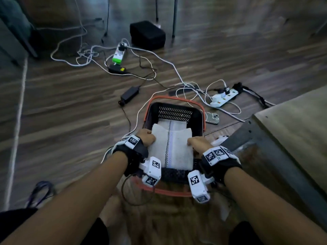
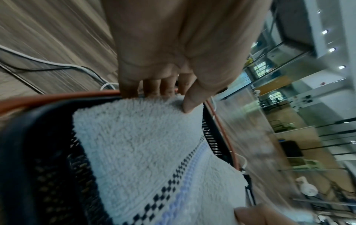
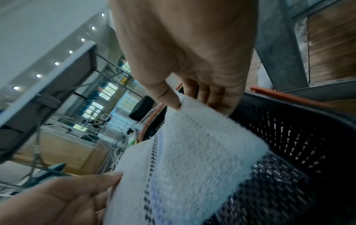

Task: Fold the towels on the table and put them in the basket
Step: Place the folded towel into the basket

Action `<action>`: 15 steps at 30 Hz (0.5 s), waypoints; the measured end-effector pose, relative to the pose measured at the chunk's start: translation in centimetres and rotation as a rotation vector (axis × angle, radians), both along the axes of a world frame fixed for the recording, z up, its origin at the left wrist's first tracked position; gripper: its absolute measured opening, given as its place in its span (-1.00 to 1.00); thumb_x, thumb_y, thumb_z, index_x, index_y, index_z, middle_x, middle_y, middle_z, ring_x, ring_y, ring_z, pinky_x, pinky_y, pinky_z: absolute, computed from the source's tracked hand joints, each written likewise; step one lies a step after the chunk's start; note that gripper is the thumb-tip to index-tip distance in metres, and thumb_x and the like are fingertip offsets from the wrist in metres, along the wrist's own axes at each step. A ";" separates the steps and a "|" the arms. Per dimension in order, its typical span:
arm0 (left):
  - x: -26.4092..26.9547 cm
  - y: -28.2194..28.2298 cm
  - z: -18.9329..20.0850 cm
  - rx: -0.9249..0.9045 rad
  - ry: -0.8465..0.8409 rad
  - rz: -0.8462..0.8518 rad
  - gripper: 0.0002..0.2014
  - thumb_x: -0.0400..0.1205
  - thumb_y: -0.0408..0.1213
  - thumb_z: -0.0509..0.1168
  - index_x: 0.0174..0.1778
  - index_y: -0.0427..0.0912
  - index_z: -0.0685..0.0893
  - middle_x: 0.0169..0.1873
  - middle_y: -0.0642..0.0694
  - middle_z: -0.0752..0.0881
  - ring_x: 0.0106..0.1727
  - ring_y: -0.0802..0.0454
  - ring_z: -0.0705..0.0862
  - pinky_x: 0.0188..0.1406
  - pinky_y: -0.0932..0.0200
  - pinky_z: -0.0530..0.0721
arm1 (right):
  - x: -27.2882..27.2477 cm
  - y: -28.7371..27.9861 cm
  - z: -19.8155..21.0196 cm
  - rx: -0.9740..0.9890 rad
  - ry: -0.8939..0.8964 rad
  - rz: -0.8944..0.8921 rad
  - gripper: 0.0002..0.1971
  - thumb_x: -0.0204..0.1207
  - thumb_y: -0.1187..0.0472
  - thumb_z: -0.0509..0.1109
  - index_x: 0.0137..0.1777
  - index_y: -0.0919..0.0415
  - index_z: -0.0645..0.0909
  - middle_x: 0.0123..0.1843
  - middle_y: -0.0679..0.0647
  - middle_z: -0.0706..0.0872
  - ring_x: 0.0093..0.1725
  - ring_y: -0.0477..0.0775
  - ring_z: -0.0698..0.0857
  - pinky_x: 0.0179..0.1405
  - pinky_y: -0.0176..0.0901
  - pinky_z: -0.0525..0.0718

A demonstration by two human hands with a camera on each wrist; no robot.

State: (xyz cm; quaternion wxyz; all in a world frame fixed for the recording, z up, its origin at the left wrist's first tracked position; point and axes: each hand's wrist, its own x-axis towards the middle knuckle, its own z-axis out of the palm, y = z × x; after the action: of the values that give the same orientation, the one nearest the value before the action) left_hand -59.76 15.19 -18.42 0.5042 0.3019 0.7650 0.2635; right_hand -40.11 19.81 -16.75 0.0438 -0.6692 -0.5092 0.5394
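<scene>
A folded white towel (image 1: 171,147) with a black-and-lilac checked stripe hangs over the black basket (image 1: 198,119) with orange handles on the floor. My left hand (image 1: 147,138) pinches its left edge, thumb on top and fingers under (image 2: 163,94). My right hand (image 1: 198,143) pinches the right edge the same way (image 3: 190,100). The towel (image 2: 138,144) tilts down into the basket (image 2: 38,152). Another folded towel (image 1: 177,123) lies in the basket beneath it. The basket's mesh wall (image 3: 298,137) shows beside the towel (image 3: 192,152).
Power strips (image 1: 224,99), adapters (image 1: 130,95) and tangled cables (image 1: 85,55) lie on the wooden floor beyond the basket. A phone (image 1: 212,118) lies right of it. A black box (image 1: 147,35) stands farther back. The table (image 1: 292,131) with a grey metal frame is at right.
</scene>
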 end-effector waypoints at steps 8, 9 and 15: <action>-1.3 10.2 -7.5 0.003 0.134 -0.093 -0.74 0.55 -0.47 0.19 0.11 -0.44 0.68 -0.11 -0.26 0.65 0.03 -0.18 0.66 -0.02 0.10 0.58 | -2.6 9.2 -7.4 0.107 -0.033 -0.040 -0.76 0.50 0.26 0.26 0.01 0.43 0.63 -0.10 0.22 0.62 -0.14 0.16 0.58 -0.15 -0.11 0.46; -1.5 11.1 -8.0 0.015 0.154 -0.093 -0.73 0.55 -0.47 0.19 0.12 -0.43 0.67 -0.08 -0.29 0.67 0.03 -0.19 0.66 -0.04 0.11 0.56 | -2.9 10.1 -8.1 0.132 -0.036 -0.048 -0.78 0.49 0.26 0.25 -0.05 0.43 0.63 -0.14 0.23 0.61 -0.18 0.15 0.57 -0.21 -0.11 0.44; -1.0 13.9 -11.9 0.086 0.170 -0.019 -0.78 0.53 -0.50 0.15 -0.04 -0.19 0.64 -0.15 -0.16 0.61 -0.11 -0.07 0.57 -0.15 0.19 0.48 | -3.7 13.0 -12.3 0.193 -0.046 -0.100 -0.86 0.48 0.27 0.22 -0.31 0.25 0.44 -0.42 0.09 0.42 -0.46 0.04 0.38 -0.49 -0.14 0.26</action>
State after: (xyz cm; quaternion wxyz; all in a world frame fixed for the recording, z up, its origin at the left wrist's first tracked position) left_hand -60.81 29.05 -30.31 0.4265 0.3520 0.7901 0.2646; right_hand -43.79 32.79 -29.05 0.1231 -0.6986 -0.5258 0.4694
